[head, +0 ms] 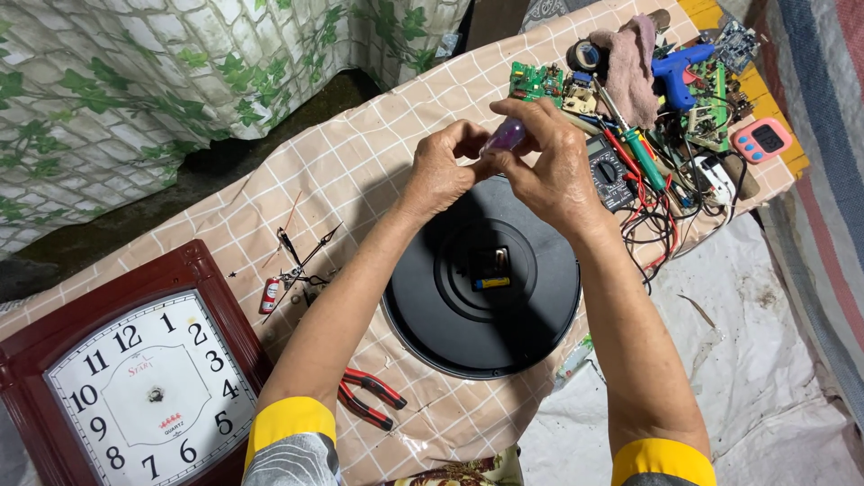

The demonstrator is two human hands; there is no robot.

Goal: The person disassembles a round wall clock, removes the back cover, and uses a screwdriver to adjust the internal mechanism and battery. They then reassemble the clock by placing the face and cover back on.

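Hands [504, 162] pinch small purple vial [505, 137] above clock back [540, 306]

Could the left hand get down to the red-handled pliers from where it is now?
Probably yes. The pliers lie bare on the checked cloth, just beside the left forearm. But the left hand is pinching a small purple thing together with the right hand.

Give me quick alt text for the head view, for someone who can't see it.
Both hands, left hand and right hand, pinch a small purple object above a round black clock back lying on a checked tablecloth. Red-handled pliers lie below; a square clock face sits left.
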